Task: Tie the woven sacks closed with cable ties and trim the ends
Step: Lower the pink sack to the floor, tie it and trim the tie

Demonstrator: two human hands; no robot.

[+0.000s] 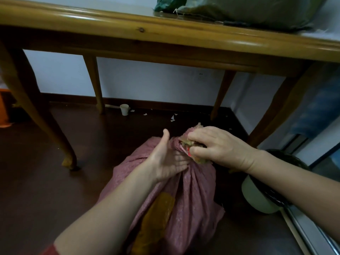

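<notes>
Right hand [220, 146] tight around pink sack [193, 199] mouth, left hand [169, 161] flat against neck

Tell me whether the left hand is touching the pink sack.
Touching. In the head view the left hand presses the gathered neck of the pink sack.

Pink woven sack [187, 199] upright on floor, mouth bunched.

Pink woven sack [185, 205], yellow patch [156, 216]; green sack [248, 10]; white cup [124, 109].
</notes>
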